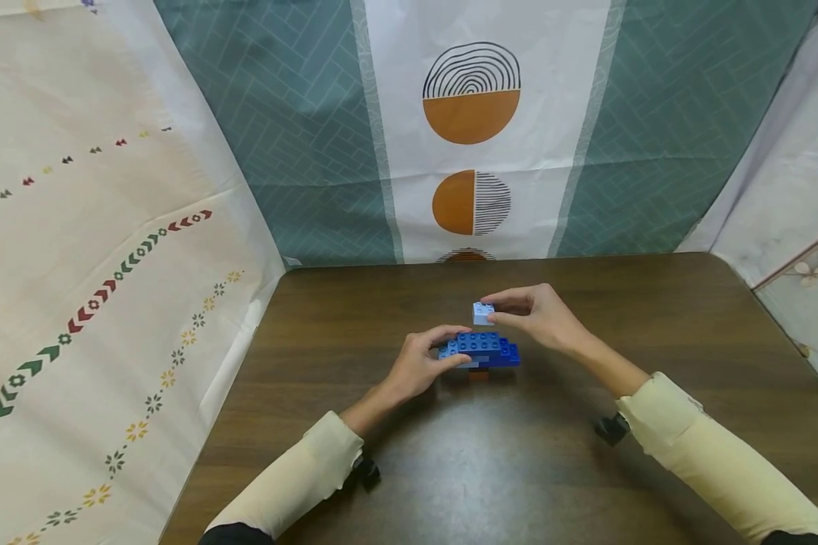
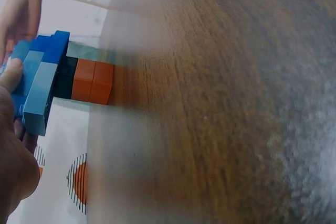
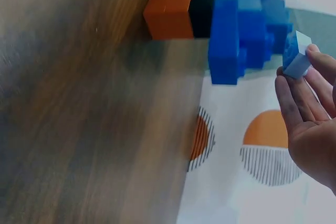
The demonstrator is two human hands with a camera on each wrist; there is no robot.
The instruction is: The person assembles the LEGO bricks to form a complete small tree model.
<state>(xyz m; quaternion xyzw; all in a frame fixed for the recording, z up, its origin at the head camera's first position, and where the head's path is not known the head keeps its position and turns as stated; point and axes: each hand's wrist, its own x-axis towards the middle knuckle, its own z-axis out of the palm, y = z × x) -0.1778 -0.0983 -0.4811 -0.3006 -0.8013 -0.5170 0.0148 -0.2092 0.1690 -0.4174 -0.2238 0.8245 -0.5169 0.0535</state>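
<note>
A stepped stack of blue toy building bricks stands on the table, its layers in several shades of blue. Beneath them, the wrist views show a black brick and orange bricks forming a narrow column. My left hand grips the left end of the stack between thumb and fingers. Just above the stack, my right hand pinches a pale blue brick by thumb and fingertips. In the right wrist view that pale brick is apart from the stack, with a gap between them.
The brown wooden table extends around the stack. Behind it hangs a green and white cloth with orange circles. A cream patterned cloth covers the left side, and a pale floral cloth the right.
</note>
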